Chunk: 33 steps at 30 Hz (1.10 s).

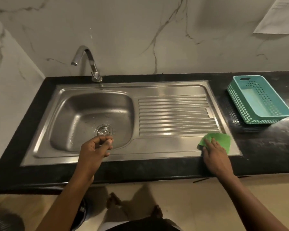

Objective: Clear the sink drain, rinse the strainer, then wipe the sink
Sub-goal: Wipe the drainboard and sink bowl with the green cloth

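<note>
Left grip point(97, 147) hovers curled, thumb to fingertips, seemingly empty, over the near edge of the sink point(43, 125). Just beyond it the strainer point(104, 130) sits in the drain. Right grip point(215, 155) presses flat, fingers straight, on a green cloth point(221, 141) at the drainboard point(173, 114) near corner, with bare steel between them.

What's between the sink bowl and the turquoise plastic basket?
Head view: the ribbed steel drainboard, its ridges bare, then a strip of black countertop, lie between the stainless steel sink bowl and the turquoise perforated plastic basket.
</note>
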Each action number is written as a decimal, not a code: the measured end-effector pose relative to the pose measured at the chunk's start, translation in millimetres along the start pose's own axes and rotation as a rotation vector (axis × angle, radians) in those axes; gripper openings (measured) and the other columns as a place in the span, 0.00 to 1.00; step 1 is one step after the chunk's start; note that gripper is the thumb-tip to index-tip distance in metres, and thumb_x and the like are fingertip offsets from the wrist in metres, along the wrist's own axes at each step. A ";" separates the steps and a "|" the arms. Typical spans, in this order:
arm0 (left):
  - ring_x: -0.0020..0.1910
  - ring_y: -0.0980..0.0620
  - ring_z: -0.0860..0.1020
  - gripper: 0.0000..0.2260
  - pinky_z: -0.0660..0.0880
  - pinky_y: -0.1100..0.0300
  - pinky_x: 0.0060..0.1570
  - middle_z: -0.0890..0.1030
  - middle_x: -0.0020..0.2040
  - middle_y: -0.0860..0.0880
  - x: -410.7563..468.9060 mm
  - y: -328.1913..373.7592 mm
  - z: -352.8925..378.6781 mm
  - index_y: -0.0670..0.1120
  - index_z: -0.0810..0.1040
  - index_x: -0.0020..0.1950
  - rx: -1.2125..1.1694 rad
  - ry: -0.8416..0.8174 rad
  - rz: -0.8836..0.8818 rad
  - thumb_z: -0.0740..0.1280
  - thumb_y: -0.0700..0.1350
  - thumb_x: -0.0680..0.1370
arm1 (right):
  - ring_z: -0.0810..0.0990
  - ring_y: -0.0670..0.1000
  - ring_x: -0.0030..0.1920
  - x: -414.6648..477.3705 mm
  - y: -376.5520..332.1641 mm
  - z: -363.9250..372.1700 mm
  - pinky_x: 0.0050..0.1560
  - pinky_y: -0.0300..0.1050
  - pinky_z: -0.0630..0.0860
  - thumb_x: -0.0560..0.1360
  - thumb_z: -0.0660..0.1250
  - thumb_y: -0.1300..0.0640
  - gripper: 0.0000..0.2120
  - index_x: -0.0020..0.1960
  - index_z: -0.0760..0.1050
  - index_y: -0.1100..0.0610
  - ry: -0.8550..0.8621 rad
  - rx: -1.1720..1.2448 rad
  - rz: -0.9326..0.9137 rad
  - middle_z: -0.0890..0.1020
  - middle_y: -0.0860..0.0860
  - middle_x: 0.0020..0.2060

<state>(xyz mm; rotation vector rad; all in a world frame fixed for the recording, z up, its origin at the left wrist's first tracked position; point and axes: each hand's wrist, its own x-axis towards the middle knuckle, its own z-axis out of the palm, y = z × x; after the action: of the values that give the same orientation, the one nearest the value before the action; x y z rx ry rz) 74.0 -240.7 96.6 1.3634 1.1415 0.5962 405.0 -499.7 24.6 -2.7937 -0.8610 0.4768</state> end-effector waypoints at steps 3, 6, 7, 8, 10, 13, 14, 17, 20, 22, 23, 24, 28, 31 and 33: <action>0.53 0.46 0.86 0.06 0.82 0.52 0.50 0.88 0.53 0.47 4.7 -6.2 -22.3 0.49 0.86 0.54 -0.002 0.032 -0.011 0.71 0.41 0.81 | 0.65 0.63 0.79 -18.0 -37.0 23.7 0.79 0.62 0.60 0.85 0.58 0.55 0.22 0.78 0.69 0.60 0.064 -0.005 0.018 0.68 0.63 0.78; 0.52 0.47 0.86 0.06 0.83 0.54 0.48 0.89 0.51 0.48 14.9 -11.7 -48.1 0.52 0.87 0.52 -0.008 0.051 -0.011 0.71 0.42 0.81 | 0.63 0.60 0.81 -40.1 -87.8 46.7 0.81 0.61 0.57 0.85 0.57 0.54 0.22 0.78 0.69 0.57 0.050 0.034 -0.083 0.68 0.60 0.79; 0.51 0.49 0.87 0.07 0.82 0.55 0.47 0.89 0.51 0.49 19.5 -12.9 -57.8 0.54 0.87 0.51 -0.008 0.048 -0.007 0.71 0.43 0.81 | 0.62 0.58 0.81 -47.7 -108.5 55.3 0.82 0.60 0.56 0.86 0.57 0.53 0.22 0.79 0.68 0.55 0.036 0.046 -0.123 0.67 0.58 0.80; 0.51 0.50 0.87 0.08 0.82 0.56 0.47 0.89 0.51 0.50 24.4 -13.6 -67.0 0.56 0.88 0.50 -0.009 0.043 -0.005 0.72 0.43 0.81 | 0.61 0.57 0.82 -55.0 -131.2 64.1 0.82 0.59 0.55 0.86 0.56 0.51 0.22 0.79 0.68 0.54 0.023 0.058 -0.162 0.66 0.57 0.80; 0.51 0.50 0.87 0.08 0.81 0.56 0.47 0.89 0.52 0.50 34.7 -13.9 -85.0 0.57 0.88 0.49 -0.024 0.041 -0.010 0.72 0.44 0.81 | 0.58 0.55 0.83 -69.7 -179.1 82.6 0.83 0.57 0.52 0.86 0.54 0.50 0.23 0.80 0.66 0.51 0.002 0.075 -0.232 0.64 0.54 0.82; 0.52 0.49 0.87 0.08 0.81 0.57 0.46 0.89 0.53 0.50 53.4 -13.2 -117.7 0.56 0.88 0.50 -0.055 0.056 -0.018 0.72 0.44 0.81 | 0.51 0.55 0.84 -89.2 -254.6 112.7 0.84 0.56 0.48 0.86 0.52 0.48 0.25 0.82 0.61 0.50 -0.057 0.083 -0.313 0.57 0.53 0.84; 0.51 0.49 0.87 0.08 0.81 0.57 0.45 0.89 0.52 0.50 58.9 -12.8 -127.3 0.56 0.88 0.49 -0.065 0.065 -0.015 0.72 0.43 0.81 | 0.49 0.55 0.84 -95.3 -275.5 120.9 0.84 0.56 0.46 0.86 0.51 0.47 0.26 0.83 0.59 0.50 -0.079 0.086 -0.335 0.55 0.53 0.84; 0.51 0.49 0.87 0.07 0.81 0.57 0.46 0.89 0.52 0.48 74.2 -13.6 -161.7 0.53 0.88 0.50 -0.081 0.094 -0.016 0.72 0.43 0.81 | 0.50 0.55 0.84 -112.1 -342.9 143.3 0.83 0.54 0.42 0.84 0.51 0.48 0.28 0.83 0.58 0.51 -0.146 0.100 -0.437 0.56 0.54 0.84; 0.50 0.48 0.87 0.07 0.81 0.55 0.48 0.89 0.52 0.46 84.4 -13.1 -192.5 0.52 0.87 0.50 -0.097 0.112 -0.018 0.71 0.40 0.81 | 0.54 0.57 0.84 -119.8 -407.1 162.3 0.80 0.52 0.41 0.81 0.56 0.51 0.30 0.83 0.58 0.52 -0.222 0.099 -0.548 0.59 0.56 0.83; 0.49 0.49 0.87 0.09 0.83 0.56 0.48 0.89 0.51 0.47 89.8 -11.9 -212.3 0.53 0.86 0.50 -0.095 0.126 -0.013 0.71 0.39 0.81 | 0.56 0.59 0.83 -123.0 -445.3 174.7 0.81 0.54 0.46 0.79 0.62 0.55 0.33 0.82 0.59 0.54 -0.289 0.086 -0.620 0.60 0.57 0.83; 0.49 0.49 0.86 0.09 0.83 0.56 0.48 0.89 0.51 0.46 92.1 -11.5 -221.2 0.53 0.86 0.50 -0.094 0.130 -0.010 0.71 0.39 0.81 | 0.57 0.60 0.83 -124.4 -462.9 180.4 0.82 0.56 0.49 0.78 0.65 0.57 0.34 0.82 0.61 0.55 -0.315 0.075 -0.661 0.61 0.58 0.82; 0.50 0.48 0.86 0.09 0.83 0.55 0.50 0.89 0.51 0.46 93.8 -11.6 -228.0 0.52 0.86 0.51 -0.093 0.132 -0.010 0.70 0.39 0.81 | 0.58 0.61 0.82 -125.4 -478.1 185.4 0.82 0.57 0.52 0.77 0.67 0.59 0.34 0.81 0.62 0.56 -0.333 0.073 -0.701 0.62 0.59 0.81; 0.52 0.47 0.87 0.07 0.83 0.53 0.51 0.89 0.52 0.46 100.8 -16.5 -253.8 0.51 0.87 0.53 -0.081 0.159 -0.031 0.71 0.41 0.81 | 0.57 0.60 0.82 -127.6 -540.5 204.8 0.82 0.57 0.56 0.79 0.68 0.60 0.32 0.81 0.63 0.58 -0.379 0.089 -0.829 0.63 0.58 0.81; 0.53 0.48 0.88 0.07 0.83 0.51 0.55 0.89 0.51 0.48 106.2 -20.7 -265.5 0.51 0.87 0.54 -0.078 0.184 -0.045 0.72 0.42 0.80 | 0.57 0.60 0.83 -122.9 -561.9 212.4 0.82 0.57 0.56 0.79 0.68 0.61 0.32 0.80 0.63 0.60 -0.388 0.096 -0.883 0.63 0.58 0.81; 0.53 0.46 0.87 0.07 0.83 0.48 0.57 0.89 0.51 0.48 111.0 -24.7 -268.4 0.51 0.87 0.55 -0.073 0.187 -0.059 0.73 0.43 0.80 | 0.56 0.59 0.83 -117.0 -557.7 213.4 0.82 0.57 0.57 0.79 0.69 0.62 0.33 0.81 0.62 0.59 -0.397 0.098 -0.924 0.61 0.57 0.82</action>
<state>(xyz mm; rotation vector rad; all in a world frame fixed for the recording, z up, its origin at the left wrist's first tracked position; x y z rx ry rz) -126.2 -29.0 87.4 1.2266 1.2930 0.7268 -49.0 -95.4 0.5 -1.9068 -1.9622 0.8470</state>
